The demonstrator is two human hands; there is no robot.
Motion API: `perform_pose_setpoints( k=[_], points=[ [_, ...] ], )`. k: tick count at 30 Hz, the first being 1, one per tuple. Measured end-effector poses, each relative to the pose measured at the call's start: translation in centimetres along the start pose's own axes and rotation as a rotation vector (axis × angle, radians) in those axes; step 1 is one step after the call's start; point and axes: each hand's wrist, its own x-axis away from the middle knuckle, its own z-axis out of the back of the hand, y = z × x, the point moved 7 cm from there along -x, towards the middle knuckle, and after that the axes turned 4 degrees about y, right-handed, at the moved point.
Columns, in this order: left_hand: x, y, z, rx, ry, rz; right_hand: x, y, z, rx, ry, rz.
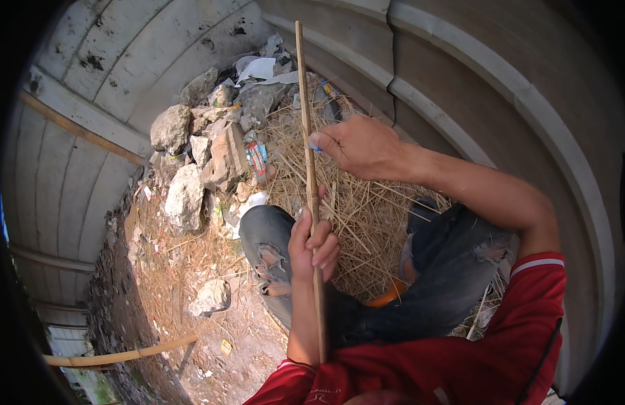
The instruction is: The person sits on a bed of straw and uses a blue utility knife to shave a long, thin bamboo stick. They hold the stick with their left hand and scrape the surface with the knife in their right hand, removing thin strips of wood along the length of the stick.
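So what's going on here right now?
A person squatting on dry straw holds a long thin stick upright. The left hand grips it low down, while the right hand pinches it higher up, with something small and blue at the fingertips. A pile of rocks and litter lies just ahead by the wall.

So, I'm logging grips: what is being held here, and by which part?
A long thin stick. The left hand grips its lower-middle shaft; the right hand pinches it higher up, at mid-length.
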Motion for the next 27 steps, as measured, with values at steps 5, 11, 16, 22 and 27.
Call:
perform_pose_setpoints(
  k=[5, 11, 16, 22, 27],
  points=[
    [0.1, -0.5, -0.4, -0.015, 0.004, 0.047, -1.9, 1.3, 1.1, -0.006, 0.052, -0.068],
    [1.0, -1.0, -0.3, 0.054, -0.121, 0.096, -0.9, -0.3, 0.3, 0.081, 0.0, -0.044],
    [0.2, -0.1, -0.1, 0.133, -0.144, 0.08, 0.4, -2.1, -0.7, 0.174, -0.123, -0.01],
    [0.1, 0.1, 0.0, 0.105, -0.166, 0.063, 0.1, -1.5, -1.0, 0.077, 0.004, 0.026],
    [0.2, 0.0, 0.6, 0.071, -0.08, 0.058, -1.2, -0.4, 0.9, 0.035, -0.018, -0.072]
  ],
)
